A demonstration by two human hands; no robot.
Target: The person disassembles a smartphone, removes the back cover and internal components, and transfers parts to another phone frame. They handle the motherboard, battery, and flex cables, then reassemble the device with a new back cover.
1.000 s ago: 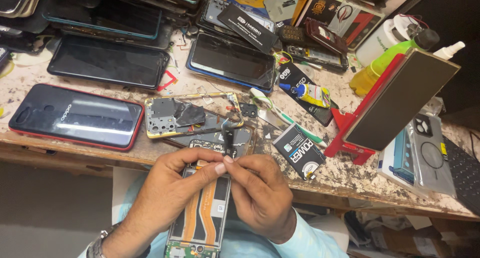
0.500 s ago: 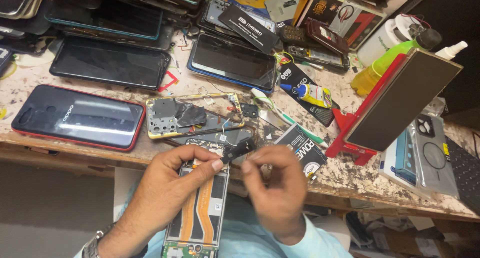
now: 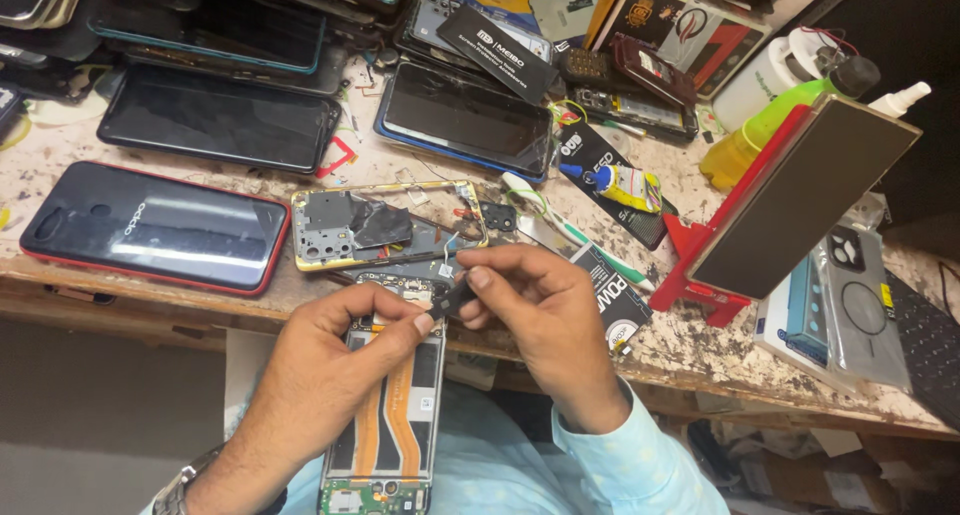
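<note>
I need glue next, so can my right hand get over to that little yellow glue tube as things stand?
Probably yes. The right hand pinches a small dark part above the opened phone, so it must let go first. The yellow glue tube lies uncovered on the bench, beyond it and to its right, with only flat packets between.

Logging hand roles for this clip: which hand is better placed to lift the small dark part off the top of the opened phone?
Probably the right hand: its fingers already pinch the small dark part at the top of the opened phone. The left hand grips the phone's upper body, steadying it.
</note>
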